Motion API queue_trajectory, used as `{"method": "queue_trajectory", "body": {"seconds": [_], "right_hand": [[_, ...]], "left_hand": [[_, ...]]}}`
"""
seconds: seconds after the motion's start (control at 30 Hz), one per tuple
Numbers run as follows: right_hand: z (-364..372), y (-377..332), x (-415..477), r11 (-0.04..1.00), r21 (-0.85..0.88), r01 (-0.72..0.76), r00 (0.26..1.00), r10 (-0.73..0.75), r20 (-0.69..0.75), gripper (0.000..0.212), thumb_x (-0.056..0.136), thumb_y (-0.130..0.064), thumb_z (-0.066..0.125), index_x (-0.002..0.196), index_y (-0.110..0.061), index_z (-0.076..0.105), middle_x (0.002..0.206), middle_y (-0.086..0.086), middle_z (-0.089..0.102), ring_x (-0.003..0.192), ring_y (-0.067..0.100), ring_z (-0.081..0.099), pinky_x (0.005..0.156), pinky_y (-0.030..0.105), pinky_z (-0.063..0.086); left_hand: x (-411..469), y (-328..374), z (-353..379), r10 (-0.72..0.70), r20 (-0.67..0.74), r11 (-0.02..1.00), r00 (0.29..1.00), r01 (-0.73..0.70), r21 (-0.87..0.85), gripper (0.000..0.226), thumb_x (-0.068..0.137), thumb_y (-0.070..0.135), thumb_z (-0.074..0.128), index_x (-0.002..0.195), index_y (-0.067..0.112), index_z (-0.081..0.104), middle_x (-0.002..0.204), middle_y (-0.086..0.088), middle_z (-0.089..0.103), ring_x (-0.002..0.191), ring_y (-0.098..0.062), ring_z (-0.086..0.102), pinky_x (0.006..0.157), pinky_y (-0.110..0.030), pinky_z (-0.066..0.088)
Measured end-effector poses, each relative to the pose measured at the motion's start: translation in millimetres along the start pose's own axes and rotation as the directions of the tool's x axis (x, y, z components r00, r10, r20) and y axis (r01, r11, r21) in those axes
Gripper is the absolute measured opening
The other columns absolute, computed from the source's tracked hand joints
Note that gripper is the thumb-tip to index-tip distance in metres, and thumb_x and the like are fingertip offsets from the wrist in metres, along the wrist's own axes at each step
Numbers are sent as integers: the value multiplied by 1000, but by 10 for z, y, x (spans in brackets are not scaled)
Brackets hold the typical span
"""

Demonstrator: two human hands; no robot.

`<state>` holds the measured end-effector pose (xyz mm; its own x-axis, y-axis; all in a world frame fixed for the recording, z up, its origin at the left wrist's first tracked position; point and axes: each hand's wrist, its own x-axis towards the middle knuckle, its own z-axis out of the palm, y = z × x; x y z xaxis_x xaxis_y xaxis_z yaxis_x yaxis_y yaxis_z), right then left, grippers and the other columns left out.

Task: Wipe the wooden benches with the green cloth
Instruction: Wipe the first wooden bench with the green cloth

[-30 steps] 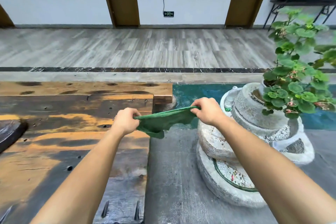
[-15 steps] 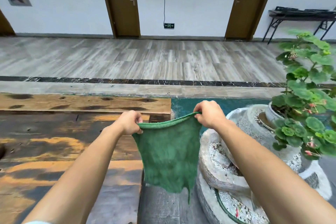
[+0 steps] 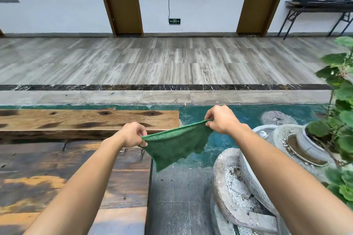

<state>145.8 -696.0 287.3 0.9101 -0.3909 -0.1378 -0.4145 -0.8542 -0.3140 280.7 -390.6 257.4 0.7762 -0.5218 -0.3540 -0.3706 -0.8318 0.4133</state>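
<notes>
Aloft, green cloth (image 3: 177, 144) between left hand (image 3: 133, 134) and right hand (image 3: 221, 119).

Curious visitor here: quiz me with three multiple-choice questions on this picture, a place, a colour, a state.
1. Where is the green cloth? A in the air beside the wooden bench; B flat on the floor; C in the plant pot.
2. What colour are the doors? A white; B brown; C blue.
3. How is the cloth held? A pinched at both top ends; B draped over one arm; C dropped.
Answers: A, it hangs in mid-air; B, both look brown; A, left hand and right hand each pinch it.
</notes>
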Motion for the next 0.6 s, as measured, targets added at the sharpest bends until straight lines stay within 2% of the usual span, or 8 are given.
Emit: {"method": "queue_trajectory", "body": {"seconds": [0.07, 0.17, 0.33, 0.47, 0.6], "right_hand": [[11, 28, 176, 1000, -5, 2, 1000, -2, 19, 16, 90, -19, 75, 104, -25, 81, 107, 8, 77, 107, 30, 69, 95, 38, 57], [6, 86, 506, 1000, -23, 4, 999, -4, 38, 15, 90, -20, 76, 103, -26, 81, 107, 8, 77, 107, 29, 69, 95, 37, 57], [-78, 167, 1207, 999, -40, 25, 997, -22, 75, 17, 90, -22, 77, 107, -25, 81, 110, 7, 77, 111, 29, 69, 96, 35, 56], [-165, 194, 1778, 997, -47, 63, 995, -59, 85, 22, 89, -21, 77, 111, -23, 80, 115, 8, 77, 114, 28, 69, 97, 32, 55], [-280, 212, 2346, 994, -38, 103, 990, -99, 103, 23, 89, -23, 78, 112, -22, 80, 117, 6, 77, 116, 25, 68, 96, 28, 52]], "left_hand": [[180, -27, -25, 3, -6, 1000, 1000, -3, -1, 27, 78, 18, 91, 83, 23, 64, 84, 2, 66, 80, -16, 57, 63, -22, 40], [474, -25, -68, 22, -43, 999, 999, -21, 32, 26, 78, 19, 90, 86, 23, 65, 83, 5, 65, 82, -15, 58, 69, -24, 39], [1077, 28, -230, 28, -160, 999, 987, -21, 48, 29, 79, 15, 88, 75, 27, 62, 74, 12, 65, 74, -13, 60, 67, -25, 41], [1575, 58, -458, 12, -145, 998, 989, -2, 69, 28, 76, 14, 89, 75, 26, 64, 74, 11, 67, 74, -13, 63, 73, -25, 51], [2082, 78, -676, 7, -158, 996, 987, 7, 85, 29, 75, 14, 89, 72, 28, 63, 74, 12, 67, 73, -12, 63, 70, -23, 48]]}}
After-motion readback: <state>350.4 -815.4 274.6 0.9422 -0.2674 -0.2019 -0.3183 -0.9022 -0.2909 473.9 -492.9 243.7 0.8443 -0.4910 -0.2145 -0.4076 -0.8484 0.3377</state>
